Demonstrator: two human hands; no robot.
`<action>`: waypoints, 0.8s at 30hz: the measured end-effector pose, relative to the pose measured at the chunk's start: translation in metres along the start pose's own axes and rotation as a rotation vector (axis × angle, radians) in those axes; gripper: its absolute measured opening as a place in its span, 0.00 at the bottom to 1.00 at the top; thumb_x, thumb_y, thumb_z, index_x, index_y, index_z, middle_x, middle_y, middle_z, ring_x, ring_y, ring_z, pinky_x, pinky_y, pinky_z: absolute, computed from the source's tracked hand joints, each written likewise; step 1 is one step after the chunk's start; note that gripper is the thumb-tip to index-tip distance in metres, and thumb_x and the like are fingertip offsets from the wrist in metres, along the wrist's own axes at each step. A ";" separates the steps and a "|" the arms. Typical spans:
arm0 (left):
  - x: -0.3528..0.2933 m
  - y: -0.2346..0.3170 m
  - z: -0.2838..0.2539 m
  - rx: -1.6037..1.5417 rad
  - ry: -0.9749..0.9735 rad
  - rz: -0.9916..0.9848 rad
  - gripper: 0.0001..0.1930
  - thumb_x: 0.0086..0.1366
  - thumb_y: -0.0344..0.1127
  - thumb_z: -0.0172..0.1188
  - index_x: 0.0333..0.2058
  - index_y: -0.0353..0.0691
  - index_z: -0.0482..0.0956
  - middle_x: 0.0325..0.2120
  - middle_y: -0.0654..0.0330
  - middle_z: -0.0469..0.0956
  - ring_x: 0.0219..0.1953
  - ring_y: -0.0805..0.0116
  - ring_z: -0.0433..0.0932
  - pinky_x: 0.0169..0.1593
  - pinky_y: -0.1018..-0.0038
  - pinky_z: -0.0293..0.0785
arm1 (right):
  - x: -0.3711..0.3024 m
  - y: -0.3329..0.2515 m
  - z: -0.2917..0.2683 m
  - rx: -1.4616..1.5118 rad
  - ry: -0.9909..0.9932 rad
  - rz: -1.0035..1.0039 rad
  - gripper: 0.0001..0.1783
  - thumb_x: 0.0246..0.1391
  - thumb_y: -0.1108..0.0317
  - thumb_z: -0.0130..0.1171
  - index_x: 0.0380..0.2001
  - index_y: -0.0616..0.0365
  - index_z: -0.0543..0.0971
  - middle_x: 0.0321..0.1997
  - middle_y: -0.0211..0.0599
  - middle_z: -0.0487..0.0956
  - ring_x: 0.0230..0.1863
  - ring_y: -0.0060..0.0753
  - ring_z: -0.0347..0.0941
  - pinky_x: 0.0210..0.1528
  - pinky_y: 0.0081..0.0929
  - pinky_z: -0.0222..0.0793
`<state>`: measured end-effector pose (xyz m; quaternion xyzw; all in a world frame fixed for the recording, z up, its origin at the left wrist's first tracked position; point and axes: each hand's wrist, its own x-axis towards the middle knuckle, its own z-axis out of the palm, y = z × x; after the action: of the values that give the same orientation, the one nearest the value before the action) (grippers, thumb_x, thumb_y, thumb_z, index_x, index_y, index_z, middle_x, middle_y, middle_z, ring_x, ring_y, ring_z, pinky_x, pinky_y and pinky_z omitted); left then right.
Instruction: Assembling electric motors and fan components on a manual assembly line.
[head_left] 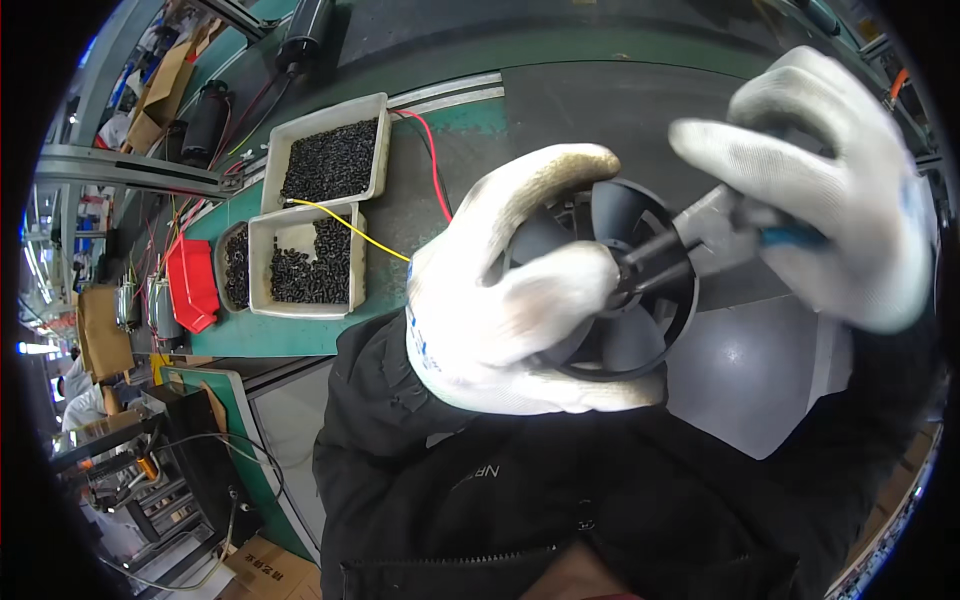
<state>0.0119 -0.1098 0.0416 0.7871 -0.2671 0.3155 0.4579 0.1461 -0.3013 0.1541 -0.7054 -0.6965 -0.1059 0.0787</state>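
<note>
My left hand (480, 300), in a white knit glove, is closed around a black axial fan (632, 340) with dark blades inside a round ring. Its thumb lies against the fan's hub, and the fingers wrap the rim. In my gloved right hand (850, 190) are pliers (712, 228) with a grey metal head, two dark prongs and a bit of blue handle. The prongs point at the hub; whether they touch it is hard to tell. My right index finger is stretched out above the tool. Part of the pliers is hidden by the hand and blurred.
Two white bins (378, 150) of small black parts stand on the green bench at left, beside a smaller tub (238, 270). A red tray (190, 285) sits further left. A yellow wire (365, 237) and a red wire (437, 165) lead toward my left hand. Black cylinders (305, 35) stand behind.
</note>
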 end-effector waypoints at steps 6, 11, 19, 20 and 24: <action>-0.011 0.011 0.005 -0.003 0.154 -0.205 0.28 0.29 0.49 0.79 0.26 0.34 0.78 0.44 0.36 0.76 0.43 0.46 0.80 0.45 0.64 0.79 | -0.070 0.048 0.124 0.158 0.414 0.580 0.30 0.40 0.77 0.59 0.53 0.55 0.78 0.47 0.43 0.77 0.48 0.42 0.76 0.52 0.32 0.71; -0.004 0.004 0.000 -0.026 0.044 -0.133 0.40 0.28 0.48 0.84 0.40 0.36 0.73 0.50 0.30 0.68 0.49 0.40 0.77 0.49 0.56 0.79 | -0.160 0.087 0.215 -0.193 0.287 0.818 0.24 0.50 0.69 0.61 0.53 0.59 0.75 0.53 0.46 0.75 0.57 0.53 0.69 0.59 0.41 0.66; 0.028 0.004 0.024 0.391 0.051 -0.242 0.42 0.33 0.43 0.80 0.47 0.31 0.71 0.46 0.39 0.75 0.48 0.43 0.78 0.50 0.61 0.76 | -0.070 -0.090 0.198 1.428 0.452 0.877 0.37 0.38 0.67 0.70 0.54 0.65 0.68 0.50 0.47 0.76 0.53 0.42 0.73 0.57 0.35 0.67; 0.038 0.001 0.037 0.386 0.053 -0.326 0.39 0.36 0.42 0.79 0.47 0.31 0.71 0.46 0.40 0.75 0.48 0.44 0.78 0.50 0.61 0.76 | -0.066 -0.093 0.215 1.573 0.503 0.920 0.40 0.38 0.66 0.72 0.55 0.64 0.66 0.49 0.45 0.76 0.52 0.39 0.74 0.56 0.34 0.68; 0.050 -0.003 0.056 0.409 0.054 -0.404 0.33 0.44 0.38 0.75 0.48 0.32 0.71 0.49 0.40 0.73 0.48 0.44 0.77 0.49 0.62 0.77 | -0.040 -0.082 0.207 1.703 0.769 0.951 0.46 0.36 0.63 0.76 0.57 0.64 0.63 0.46 0.42 0.78 0.48 0.33 0.76 0.52 0.32 0.71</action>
<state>0.0611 -0.1642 0.0554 0.8916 -0.0232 0.2861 0.3502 0.0721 -0.2852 -0.0595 -0.5366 -0.1198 0.2440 0.7988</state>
